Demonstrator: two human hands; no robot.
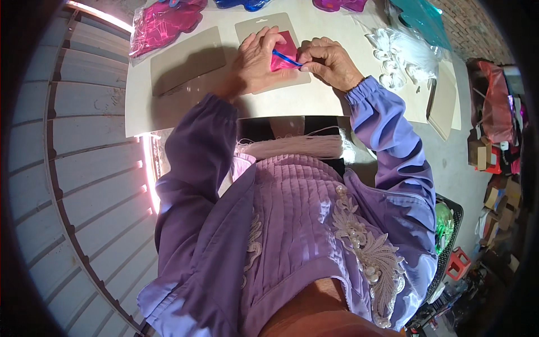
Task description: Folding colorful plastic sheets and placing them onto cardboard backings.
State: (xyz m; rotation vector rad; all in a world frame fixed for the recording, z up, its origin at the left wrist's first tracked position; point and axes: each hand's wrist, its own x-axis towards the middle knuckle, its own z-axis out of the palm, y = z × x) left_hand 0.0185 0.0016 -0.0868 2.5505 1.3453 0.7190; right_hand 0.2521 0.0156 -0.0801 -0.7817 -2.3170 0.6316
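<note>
A folded, glossy pink piece (285, 42) lies on a beige card (259, 25) with a hang hole at its far edge. My left hand (252, 60) is closed around the pink piece's left side, its thumb stretched along the near edge. Across the pink runs a narrow blue strip (286, 58). At the strip's right end, my right hand (330, 60) pinches it between thumb and forefinger. Whether the strip is fixed to the pink piece, I cannot tell. A second beige card (188, 56) lies left of my left hand, partly in shadow.
Bagged pink foil pieces (163, 28) lie at the table's far left, a blue one (241, 3) at the far edge. White coiled ties (393, 59) and a teal bag (421, 19) are at the right. More cards (443, 101) rest at the right edge. Pale cords (292, 147) hang before me.
</note>
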